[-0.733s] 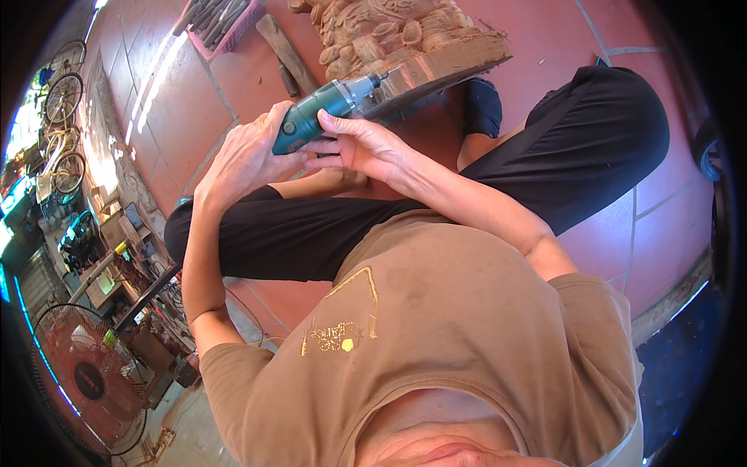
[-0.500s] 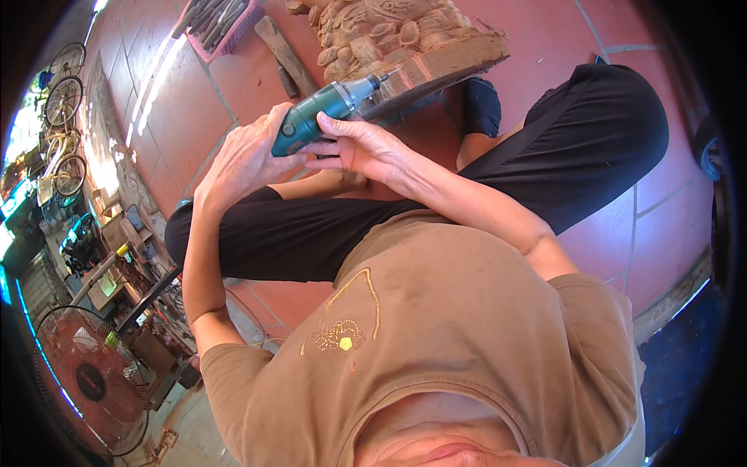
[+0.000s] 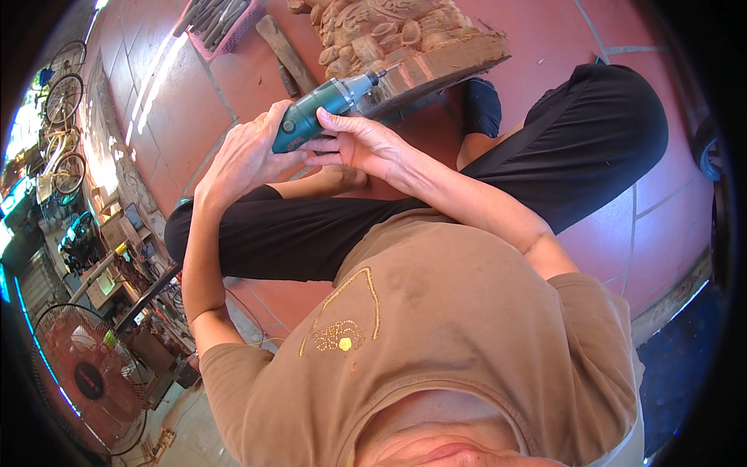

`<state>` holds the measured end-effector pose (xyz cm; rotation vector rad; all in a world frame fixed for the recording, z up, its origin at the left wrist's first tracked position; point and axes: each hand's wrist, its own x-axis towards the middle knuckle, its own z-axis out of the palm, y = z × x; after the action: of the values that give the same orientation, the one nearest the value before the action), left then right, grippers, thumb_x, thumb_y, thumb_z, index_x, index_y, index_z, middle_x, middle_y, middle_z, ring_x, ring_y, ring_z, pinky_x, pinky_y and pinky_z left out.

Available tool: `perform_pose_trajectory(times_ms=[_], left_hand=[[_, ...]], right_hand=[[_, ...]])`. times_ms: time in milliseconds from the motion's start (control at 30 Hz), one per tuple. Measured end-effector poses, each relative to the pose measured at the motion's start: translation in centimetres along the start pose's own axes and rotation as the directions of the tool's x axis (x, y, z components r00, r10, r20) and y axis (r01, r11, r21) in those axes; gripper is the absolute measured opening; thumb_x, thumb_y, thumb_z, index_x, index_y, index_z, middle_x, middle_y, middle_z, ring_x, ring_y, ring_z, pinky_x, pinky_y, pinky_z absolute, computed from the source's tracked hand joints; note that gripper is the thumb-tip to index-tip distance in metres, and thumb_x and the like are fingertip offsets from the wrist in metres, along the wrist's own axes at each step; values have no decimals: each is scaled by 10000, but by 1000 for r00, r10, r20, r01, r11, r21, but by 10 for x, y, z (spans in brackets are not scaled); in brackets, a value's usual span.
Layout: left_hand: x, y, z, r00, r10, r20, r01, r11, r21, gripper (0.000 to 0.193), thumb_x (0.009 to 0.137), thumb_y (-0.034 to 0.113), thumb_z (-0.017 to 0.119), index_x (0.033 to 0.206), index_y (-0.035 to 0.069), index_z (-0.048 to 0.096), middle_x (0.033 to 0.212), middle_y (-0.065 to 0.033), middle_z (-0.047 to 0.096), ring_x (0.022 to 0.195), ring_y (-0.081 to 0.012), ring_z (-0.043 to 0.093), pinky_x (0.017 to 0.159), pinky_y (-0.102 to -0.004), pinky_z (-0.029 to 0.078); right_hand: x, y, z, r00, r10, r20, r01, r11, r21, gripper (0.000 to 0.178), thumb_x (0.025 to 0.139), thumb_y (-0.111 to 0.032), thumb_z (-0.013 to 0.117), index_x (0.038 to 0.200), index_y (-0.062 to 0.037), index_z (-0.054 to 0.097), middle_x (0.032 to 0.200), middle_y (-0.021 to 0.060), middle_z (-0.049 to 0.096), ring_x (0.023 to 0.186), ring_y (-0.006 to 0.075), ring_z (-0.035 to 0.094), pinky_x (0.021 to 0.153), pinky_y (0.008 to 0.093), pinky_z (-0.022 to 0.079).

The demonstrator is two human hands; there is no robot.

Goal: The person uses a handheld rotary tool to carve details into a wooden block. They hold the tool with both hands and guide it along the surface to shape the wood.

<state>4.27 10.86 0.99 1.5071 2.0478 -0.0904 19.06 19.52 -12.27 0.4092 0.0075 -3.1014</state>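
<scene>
A green die grinder (image 3: 320, 109) with a silver nose and a thin bit is held between my two hands, tilted up to the right. My left hand (image 3: 247, 156) is closed around its rear end. On its near side, my right hand (image 3: 366, 148) grips the body, thumb on top and fingers underneath, partly hidden. Just past the bit stands a carved wood piece (image 3: 381, 35) with rounded relief shapes on a thick base. The bit's tip is close to the base's near edge; whether it touches, I cannot tell.
A pink basket (image 3: 208, 53) of carving tools sits at the far left on the red tiled floor (image 3: 167, 132). Beside it lie a wooden mallet (image 3: 284, 53) and a short handled tool (image 3: 289, 81). A standing fan (image 3: 89, 381) is at the lower left, bicycles (image 3: 64, 101) beyond.
The grinder's nose has dipped very slightly. Both hands keep the same hold, and the carved piece stays where it was.
</scene>
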Motion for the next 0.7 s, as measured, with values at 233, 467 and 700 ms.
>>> perform_pose_trajectory(times_ms=[233,467,700], left_hand=[[-1,2,-3,999,6,34,-7,1000,4,665,758,210,778,1316,44,455,1056,-256,657,965,-440,647,797,-468,521],[-2,2,-3,998,0,62,0,1000,3,667,748,211,775,1313,54,458,1065,-253,655,967,-436,647,806,-467,520],[-4,0,-2,996,23,83,-22,1000,-19,679,737,220,782,1314,65,457,1066,-239,655,984,-420,646,827,-460,513]], right_hand=[[-6,4,2,1000,0,-23,0,1000,7,438,875,-265,754,1202,-36,576,1172,174,636,1133,349,613,983,505,513],[-11,7,3,1000,6,2,-6,1000,14,435,883,-275,745,1204,-33,580,1197,172,630,1161,321,600,989,494,510],[-17,9,8,999,15,-40,-14,1000,19,437,888,-263,740,1223,-50,558,1211,149,625,1164,301,597,996,494,509]])
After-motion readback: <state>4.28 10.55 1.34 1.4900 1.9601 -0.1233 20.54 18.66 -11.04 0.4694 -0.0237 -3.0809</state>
